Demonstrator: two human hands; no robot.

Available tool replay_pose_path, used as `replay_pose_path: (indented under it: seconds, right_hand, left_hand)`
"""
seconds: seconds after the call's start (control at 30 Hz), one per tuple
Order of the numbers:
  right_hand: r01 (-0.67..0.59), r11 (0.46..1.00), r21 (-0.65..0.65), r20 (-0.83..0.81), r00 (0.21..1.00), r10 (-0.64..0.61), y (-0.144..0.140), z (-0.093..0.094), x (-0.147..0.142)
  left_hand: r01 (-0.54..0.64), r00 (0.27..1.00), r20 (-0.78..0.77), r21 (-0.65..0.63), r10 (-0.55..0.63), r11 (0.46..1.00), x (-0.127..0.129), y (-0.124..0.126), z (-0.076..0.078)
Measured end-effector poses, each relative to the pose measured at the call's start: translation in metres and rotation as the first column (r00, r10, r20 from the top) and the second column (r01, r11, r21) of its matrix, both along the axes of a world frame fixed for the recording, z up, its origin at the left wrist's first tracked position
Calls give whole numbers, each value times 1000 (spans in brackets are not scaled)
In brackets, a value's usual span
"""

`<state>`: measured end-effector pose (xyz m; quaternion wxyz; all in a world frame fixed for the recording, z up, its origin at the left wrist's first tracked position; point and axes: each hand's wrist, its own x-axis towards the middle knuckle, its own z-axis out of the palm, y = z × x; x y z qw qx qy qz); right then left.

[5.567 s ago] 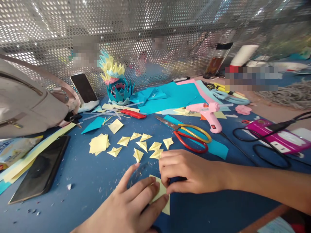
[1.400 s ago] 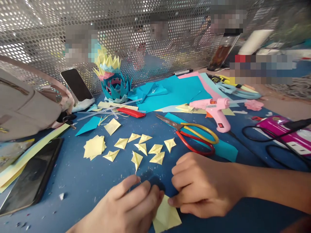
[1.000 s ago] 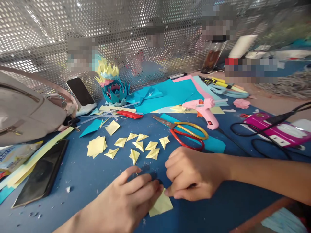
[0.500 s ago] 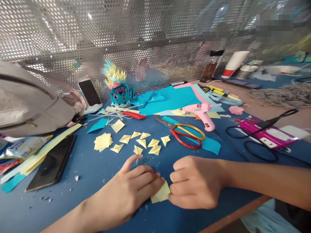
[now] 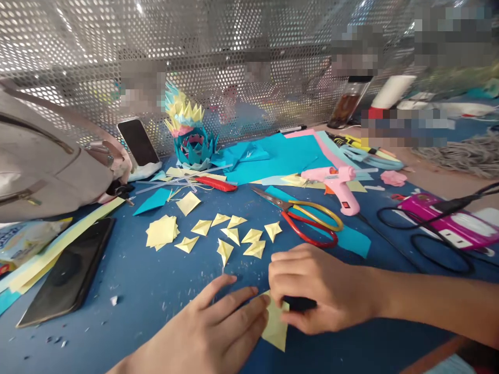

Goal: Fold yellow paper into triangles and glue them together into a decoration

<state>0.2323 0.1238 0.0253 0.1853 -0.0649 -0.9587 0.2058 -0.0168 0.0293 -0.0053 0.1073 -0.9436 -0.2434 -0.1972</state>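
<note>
Perforated metal screening backs a blue table strewn with craft gear and paper scraps. Near its front edge both hands work one small yellow paper. The left hand lies nearly flat, fingers stretched out and pressing down on the paper's left side. The right hand is curled, its fingertips pinching the paper's upper edge where a flap lifts.

The paper is pale yellow and thin, partly folded to a point that aims toward the table's front edge; much of it is hidden under the fingers, so its full outline cannot be told.

Risks, as I judge them: the paper sits close to the table's front edge, and a push from either hand could slide it off. If the left hand's pressure eases while the right pulls, the sheet could skew and the crease land crooked. A hard pinch might tear so thin a piece. Just beyond the right hand lie folded yellow pieces and scissors; a sweep of the wrist could scatter the pieces or knock the blades.
</note>
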Motion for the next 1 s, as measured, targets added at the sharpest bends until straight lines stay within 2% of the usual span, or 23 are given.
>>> replay_pose_path:
  seconds: [0.13,0.3,0.5,0.73,1.0]
  right_hand:
    - [92,982,-168,23,996,-89,-7,-1,0]
    - [162,936,-312,11,986,-167,-2,1,-3]
    - [209,940,-270,-19,975,-222,1,-4,-5]
    - [305,892,-335,51,951,-306,-3,-1,0]
    - [279,923,-265,-17,956,-294,-3,-4,2]
  left_hand:
    - [29,997,-67,74,-24,997,-1,0,-5]
    - [3,998,61,124,-11,992,3,1,-12]
    - [-63,994,90,89,55,994,6,2,-12]
    - [-142,977,172,92,125,986,9,4,-15]
    - [-82,996,35,101,79,992,2,6,-11]
